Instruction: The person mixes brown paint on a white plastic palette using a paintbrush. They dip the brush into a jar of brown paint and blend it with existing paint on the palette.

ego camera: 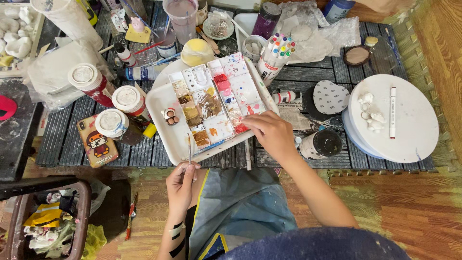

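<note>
On the slatted table, centre: a white tray (161,103) carries a paint palette (214,98) whose wells hold browns on the left column and reds and pinks on the right.
Left hand: the left hand (180,185) sits at 6 o'clock of the tray, fingers pinched shut around a thin paintbrush (189,150); the brush stands nearly upright, its tip over the tray's near edge beside the brown wells, a hold that seems suited to fine dabs.
Right hand: the right hand (272,135) rests at 4 o'clock of the palette, fingers curled down onto the palette's near right corner by the red wells; it looks like a steadying press, though I cannot tell whether the fingers hook under the edge.
Small figure: a tiny painted figure (169,116) lies on the bare part of the tray at 9 o'clock of the palette, close to the brush hand and apart from the wet wells.
Jars: three capped paint jars (111,123) stand at 9 o'clock of the tray, just beside a phone case (97,141) with a cartoon print.
Markers: a cup of markers (276,58) stands at 1 o'clock, tips up.
Round board: a white turntable (414,120) at 3 o'clock, well apart, holds small white clay pieces (370,113) and one white pen (392,110).
Dark jar: an open dark jar (321,143) stands just beside the right wrist.
Lap: a blue apron (240,202) covers the knees at 6 o'clock.
</note>
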